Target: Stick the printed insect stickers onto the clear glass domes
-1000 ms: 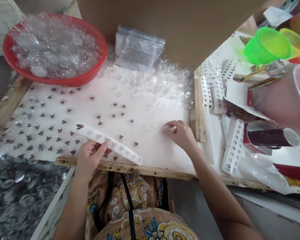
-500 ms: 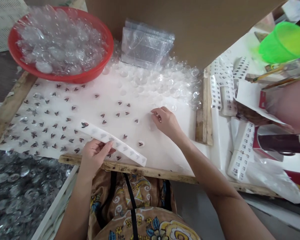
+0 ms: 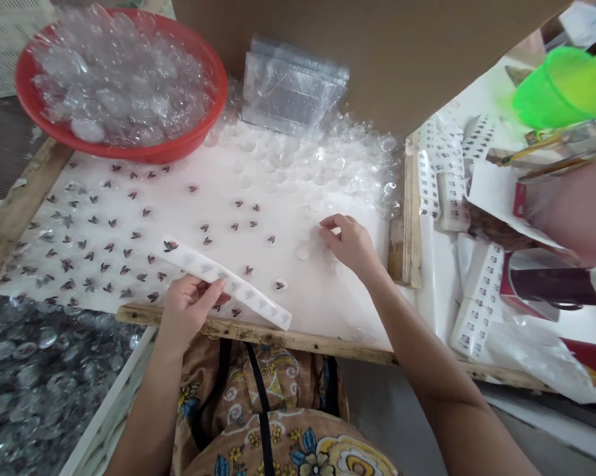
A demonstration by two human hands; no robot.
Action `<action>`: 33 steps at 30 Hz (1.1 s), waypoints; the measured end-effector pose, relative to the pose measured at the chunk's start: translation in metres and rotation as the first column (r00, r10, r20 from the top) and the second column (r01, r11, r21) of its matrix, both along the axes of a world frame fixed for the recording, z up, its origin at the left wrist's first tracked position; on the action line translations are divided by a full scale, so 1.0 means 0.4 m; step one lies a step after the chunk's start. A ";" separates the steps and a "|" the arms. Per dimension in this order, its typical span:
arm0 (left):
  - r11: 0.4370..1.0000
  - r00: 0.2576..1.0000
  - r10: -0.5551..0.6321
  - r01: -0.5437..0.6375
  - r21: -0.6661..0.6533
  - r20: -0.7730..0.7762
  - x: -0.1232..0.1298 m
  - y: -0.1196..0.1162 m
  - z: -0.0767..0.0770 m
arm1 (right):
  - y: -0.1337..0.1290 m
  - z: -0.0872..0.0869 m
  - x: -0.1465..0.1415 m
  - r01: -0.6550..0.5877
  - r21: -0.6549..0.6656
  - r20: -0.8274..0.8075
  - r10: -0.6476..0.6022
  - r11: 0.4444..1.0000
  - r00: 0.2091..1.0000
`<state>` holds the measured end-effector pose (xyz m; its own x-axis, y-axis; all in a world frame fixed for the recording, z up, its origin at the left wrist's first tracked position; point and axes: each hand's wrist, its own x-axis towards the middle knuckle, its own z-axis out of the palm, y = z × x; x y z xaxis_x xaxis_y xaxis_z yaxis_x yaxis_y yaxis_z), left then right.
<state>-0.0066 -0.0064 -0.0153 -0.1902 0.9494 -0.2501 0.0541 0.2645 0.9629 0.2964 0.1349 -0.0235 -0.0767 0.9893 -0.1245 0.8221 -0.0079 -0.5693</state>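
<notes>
My left hand (image 3: pixel 191 307) pinches a white strip of stickers (image 3: pixel 248 291) between thumb and fingers. The strip slants down to the right, with one dark printed sticker (image 3: pixel 170 246) at its upper left end and faint grey shapes along the rest. My right hand (image 3: pixel 350 244) is over the white board (image 3: pixel 327 304), its thumb and forefinger curled together. Whatever may be between those tips is too small to make out. A clear round disc (image 3: pixel 302 252) lies just left of them. Many discs with dark printed motifs (image 3: pixel 109 248) are spread over the left and middle.
A red basin (image 3: pixel 153 155) heaped with clear pieces is at the back left. Loose clear discs (image 3: pixel 288 155) and a clear plastic box (image 3: pixel 290 89) lie before a cardboard panel (image 3: pixel 377 53). Wooden strips (image 3: pixel 302 340) edge the board. Rolled sticker sheets (image 3: pixel 476 301) lie right.
My right hand has moved right and slightly down. A clear disc now shows left of its fingertips. My left hand and the strip stay in place.
</notes>
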 end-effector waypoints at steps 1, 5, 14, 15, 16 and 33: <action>1.000 1.000 -0.005 0.005 -0.001 -0.005 0.000 0.000 0.001 | -0.005 0.006 0.008 0.003 0.022 0.031 -0.003 1.000 0.999; 1.000 1.000 -0.016 0.016 -0.020 -0.002 0.005 -0.002 0.008 | -0.029 0.036 0.012 0.041 0.159 0.086 -0.056 0.986 0.995; 0.999 1.000 0.021 -0.021 -0.048 0.000 0.018 0.007 0.017 | -0.121 0.100 -0.247 -0.423 0.050 -0.492 0.391 0.905 0.778; 0.998 1.000 0.023 -0.023 -0.050 -0.001 0.019 0.008 0.017 | -0.122 0.106 -0.289 -0.457 0.082 -0.524 0.428 0.886 0.736; 0.998 1.000 0.026 -0.026 -0.051 0.001 0.019 0.007 0.016 | -0.119 0.111 -0.331 -0.481 0.106 -0.543 0.456 0.870 0.705; 1.000 0.993 -0.003 0.004 -0.005 0.119 -0.005 0.005 -0.004 | -0.119 0.094 -0.537 -0.610 0.359 -0.013 0.657 0.706 0.753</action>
